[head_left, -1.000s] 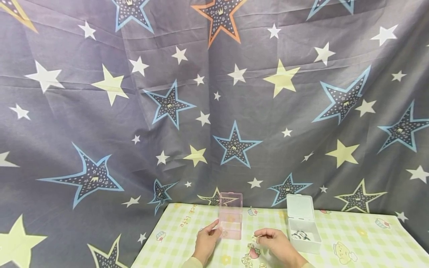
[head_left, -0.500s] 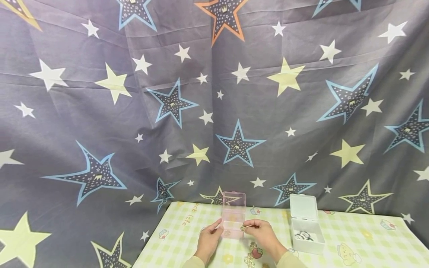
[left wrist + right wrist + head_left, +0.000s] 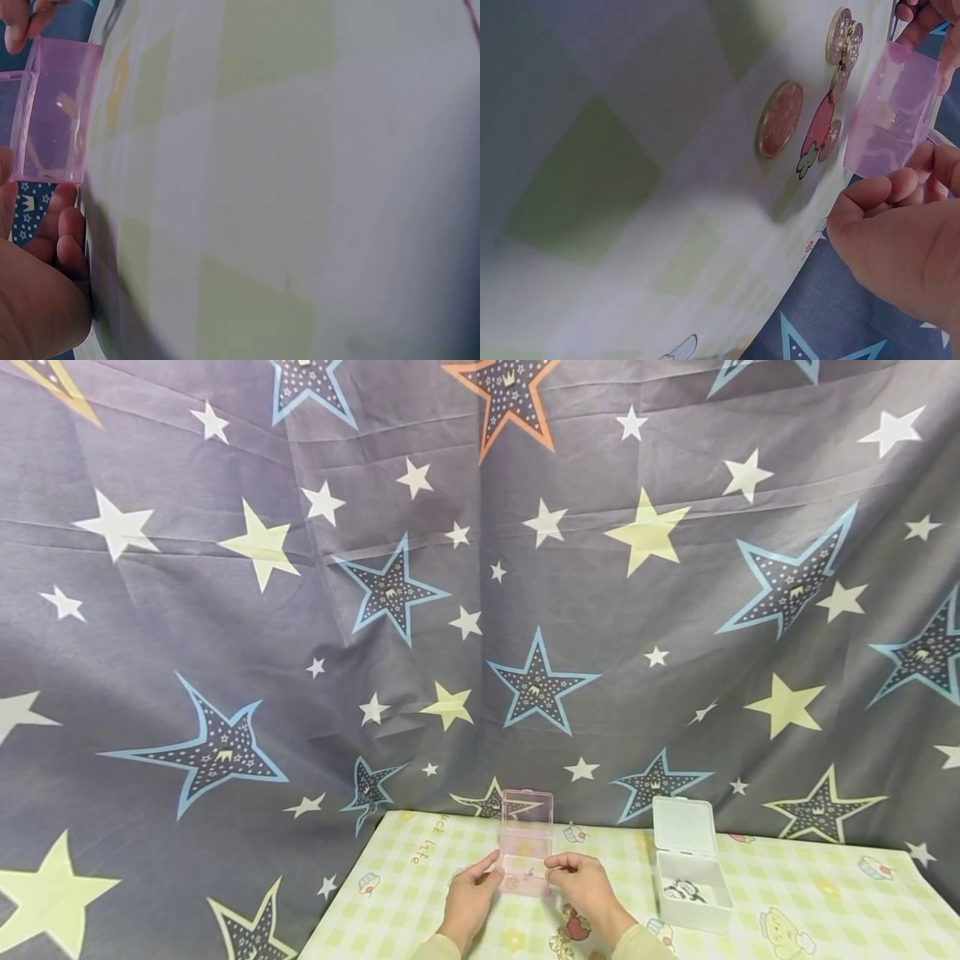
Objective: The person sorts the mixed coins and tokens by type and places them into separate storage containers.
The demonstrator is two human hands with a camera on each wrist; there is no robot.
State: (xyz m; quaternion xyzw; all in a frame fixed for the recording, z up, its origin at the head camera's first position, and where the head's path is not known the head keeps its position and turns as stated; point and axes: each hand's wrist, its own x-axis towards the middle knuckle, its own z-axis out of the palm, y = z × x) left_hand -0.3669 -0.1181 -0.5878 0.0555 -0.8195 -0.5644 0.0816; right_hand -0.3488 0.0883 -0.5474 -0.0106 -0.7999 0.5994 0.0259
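A see-through pink plastic box stands on the table with its lid up. My left hand holds the box by its left side, fingers and thumb at the wall. At the opposite side is my right hand, its loosely bent fingertips by the right rim and no coin visible between them. A round gold-coloured coin shows through the front of the box, and a small blurred piece lies or falls beside it. Several more gold-coloured coins rest on the tablecloth in front of the right hand.
To the right stands a white box with its lid raised and several black-and-white pieces inside. A green checked cloth covers the table. Behind its back edge hangs a dark star-patterned curtain.
My right hand has carried a coin from the table to the pink box's right rim and let it go there. The left hand has stayed at the box.
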